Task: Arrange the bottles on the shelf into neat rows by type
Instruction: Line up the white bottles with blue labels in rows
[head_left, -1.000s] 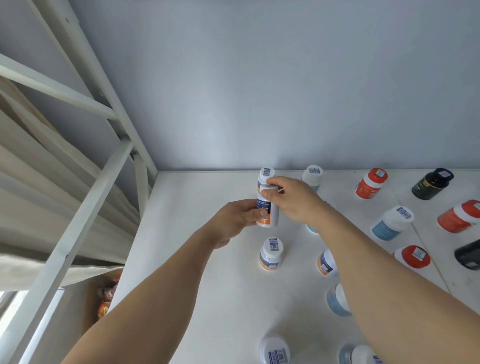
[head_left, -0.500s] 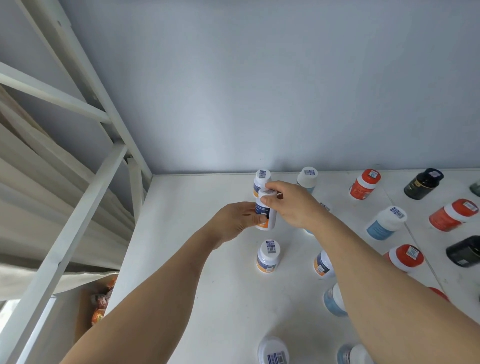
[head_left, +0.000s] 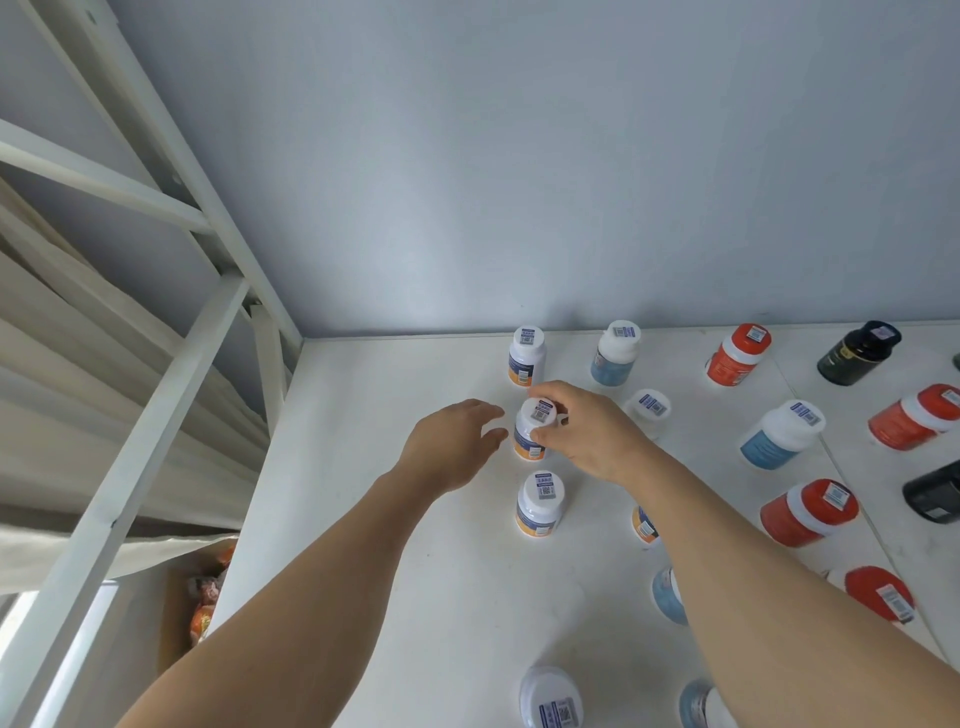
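On the white shelf (head_left: 395, 519) a white bottle with an orange-and-blue label (head_left: 531, 434) stands upright, second in a column. My right hand (head_left: 587, 431) grips its cap and upper side. My left hand (head_left: 452, 447) hovers just left of it, fingers apart, not touching. Another bottle of this type (head_left: 526, 356) stands behind it by the wall, and a third (head_left: 539, 503) stands in front. A fourth white-capped bottle (head_left: 551, 699) sits at the bottom edge. My right forearm hides part of an orange-labelled bottle (head_left: 644, 527).
Blue-labelled bottles (head_left: 615, 353) (head_left: 782, 440), red bottles (head_left: 737, 354) (head_left: 808, 512) and black bottles (head_left: 857, 352) stand scattered to the right. A white shelf frame (head_left: 156, 395) rises at the left. The grey wall (head_left: 519, 182) closes the back.
The held bottle has come down onto the shelf between two matching bottles. My left hand has let go of it and opened. The right hand still holds it.
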